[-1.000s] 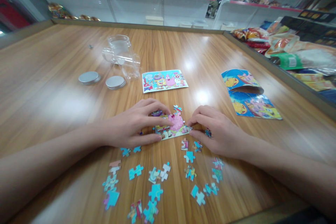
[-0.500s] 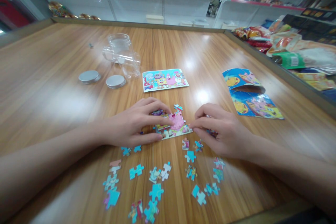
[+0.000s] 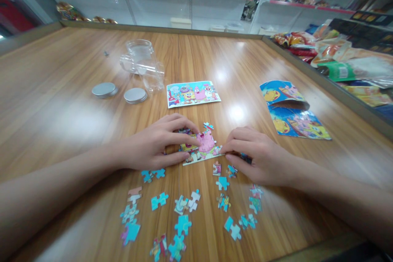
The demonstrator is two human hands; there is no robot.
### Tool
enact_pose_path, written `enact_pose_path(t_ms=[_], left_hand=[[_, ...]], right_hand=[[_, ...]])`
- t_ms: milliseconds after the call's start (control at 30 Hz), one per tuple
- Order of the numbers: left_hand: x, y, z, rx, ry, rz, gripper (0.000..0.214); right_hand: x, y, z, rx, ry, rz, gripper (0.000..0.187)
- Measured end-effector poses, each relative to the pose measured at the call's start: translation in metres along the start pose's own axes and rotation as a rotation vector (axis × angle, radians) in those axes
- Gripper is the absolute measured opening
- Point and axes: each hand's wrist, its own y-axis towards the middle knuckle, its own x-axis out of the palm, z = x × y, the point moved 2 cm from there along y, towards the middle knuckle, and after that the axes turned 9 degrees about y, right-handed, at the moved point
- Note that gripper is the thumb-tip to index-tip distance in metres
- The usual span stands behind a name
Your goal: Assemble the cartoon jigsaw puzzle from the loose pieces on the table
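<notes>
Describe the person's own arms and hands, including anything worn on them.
The left forearm and right forearm look slim, with no sleeves in view. The left hand and right hand are ungloved; no watch, bracelet or ring shows.

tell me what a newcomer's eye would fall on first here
Probably first the partly joined puzzle in the centre, with the left hand spread over its left part and the right hand at its right edge. Next, the loose, mostly blue puzzle pieces scattered at the bottom of the view. Then the bright picture card just beyond the puzzle and, farther back to the left, the clear containers.
</notes>
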Motion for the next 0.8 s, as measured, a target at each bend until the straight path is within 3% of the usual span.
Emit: enact_pose_path(t_ms=[800], left_hand=[[-0.0004, 0.0013, 0.0005, -0.003, -0.023, 0.027, 0.034]], right_hand=[[0.0003, 0.0006, 0.0031, 0.002, -0.011, -0.001, 0.013]])
